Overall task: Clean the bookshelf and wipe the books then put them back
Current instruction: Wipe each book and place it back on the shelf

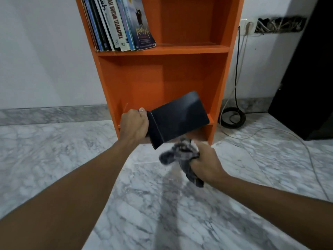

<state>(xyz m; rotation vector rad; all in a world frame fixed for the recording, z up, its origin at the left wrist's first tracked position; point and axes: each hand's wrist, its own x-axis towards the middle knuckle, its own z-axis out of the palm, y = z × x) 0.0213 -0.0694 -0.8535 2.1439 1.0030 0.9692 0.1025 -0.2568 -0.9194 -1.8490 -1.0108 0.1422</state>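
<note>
A: Which step is the person on?

B: Wiping a book, by the look of it. The left hand [134, 123] is curled tight round one end of a black book [178, 117], thumb on top, and holds it tilted in the air in front of the lower compartment [144, 82] of the orange bookshelf [162, 49].

A: And the other hand?

B: The right hand [207, 163] is fisted round a bunched grey cloth [180, 153], just below the book's near edge. The cloth is blurred, and whether it touches the cover cannot be told.

A: Where are the remaining books?

B: A row of books [117, 24] leans together on the shelf above, at its left side. The lower compartment shows nothing inside it.

A: So what does the next move call for?

B: Probably bringing the cloth flat along the cover and spine while the left hand keeps the book steady. After that, the book would need turning upright and sliding onto a shelf, likely into that open lower compartment.
</note>
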